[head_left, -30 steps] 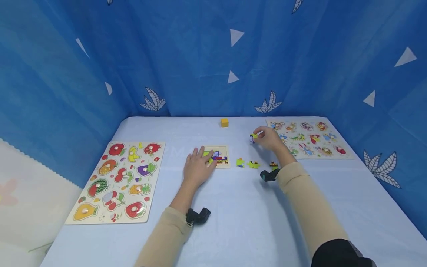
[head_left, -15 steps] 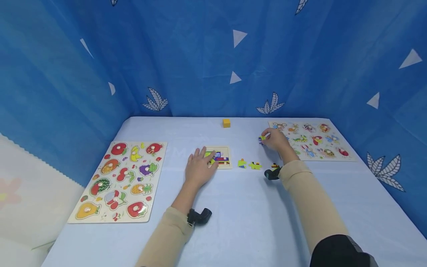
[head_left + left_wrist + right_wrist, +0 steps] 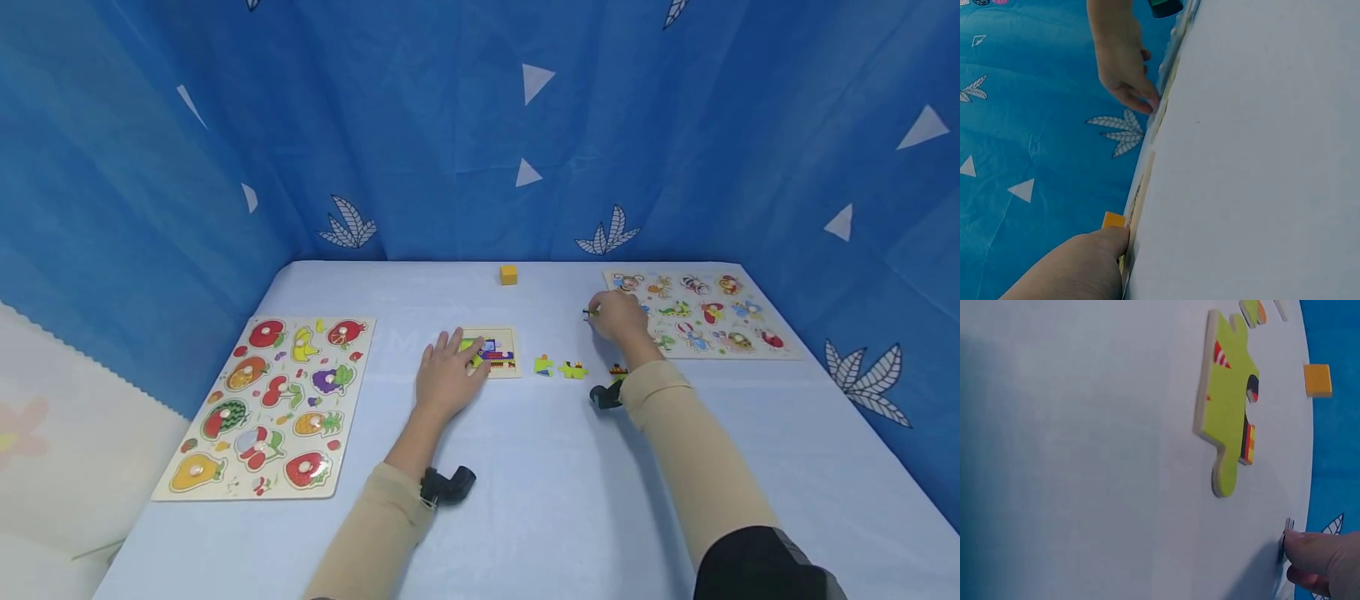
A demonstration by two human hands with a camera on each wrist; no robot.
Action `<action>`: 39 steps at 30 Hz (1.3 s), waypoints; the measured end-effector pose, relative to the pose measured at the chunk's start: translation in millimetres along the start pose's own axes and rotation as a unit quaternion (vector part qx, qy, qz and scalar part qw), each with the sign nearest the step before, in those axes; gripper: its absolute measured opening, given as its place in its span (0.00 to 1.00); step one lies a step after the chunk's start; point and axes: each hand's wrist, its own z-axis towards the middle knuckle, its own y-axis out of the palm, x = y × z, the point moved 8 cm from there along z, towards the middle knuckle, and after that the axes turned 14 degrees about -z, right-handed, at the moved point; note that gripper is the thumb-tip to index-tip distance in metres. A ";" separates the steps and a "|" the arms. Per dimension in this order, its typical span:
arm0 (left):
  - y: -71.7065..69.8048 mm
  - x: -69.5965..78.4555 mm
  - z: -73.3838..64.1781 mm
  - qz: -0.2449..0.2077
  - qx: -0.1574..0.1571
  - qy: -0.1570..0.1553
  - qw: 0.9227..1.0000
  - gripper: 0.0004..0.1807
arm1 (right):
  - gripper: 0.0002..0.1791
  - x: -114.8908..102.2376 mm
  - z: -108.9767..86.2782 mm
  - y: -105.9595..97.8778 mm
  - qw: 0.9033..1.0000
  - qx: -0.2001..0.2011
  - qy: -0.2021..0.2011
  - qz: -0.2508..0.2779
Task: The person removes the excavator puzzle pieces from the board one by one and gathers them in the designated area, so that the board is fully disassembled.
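Note:
My left hand [image 3: 447, 379] rests with spread fingers on a small wooden puzzle board [image 3: 504, 372], which holds fitted pieces of a colourful vehicle picture, partly covered by the fingers. Farther right, my right hand [image 3: 621, 318] pinches a jigsaw piece [image 3: 587, 313] between thumb and fingers; the right wrist view shows that piece [image 3: 1282, 547] edge-on, close to the tabletop. Whether it touches the table I cannot tell. Between the hands lie loose green jigsaw pieces: one [image 3: 543, 365] near the board, another [image 3: 573, 370] beside it, and a third [image 3: 617, 372] partly behind the right wrist camera.
A large fruit peg puzzle [image 3: 311, 454] lies on the left of the white table [image 3: 525, 483]. An insect puzzle board [image 3: 757, 353] is at the back right, just beyond my right hand. Near the back edge sits a yellow cube [image 3: 508, 275]. Blue cloth [image 3: 450, 125] hangs behind.
The right hand has shifted a little to the right with the jigsaw piece, which now appears flatter to the view. My left hand stays on the board.

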 end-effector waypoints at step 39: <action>-8.9 -5.5 -5.4 -0.005 0.036 -0.017 0.999 0.33 | 0.21 -127.8 -41.0 4.0 0.984 -0.022 -0.151 0.088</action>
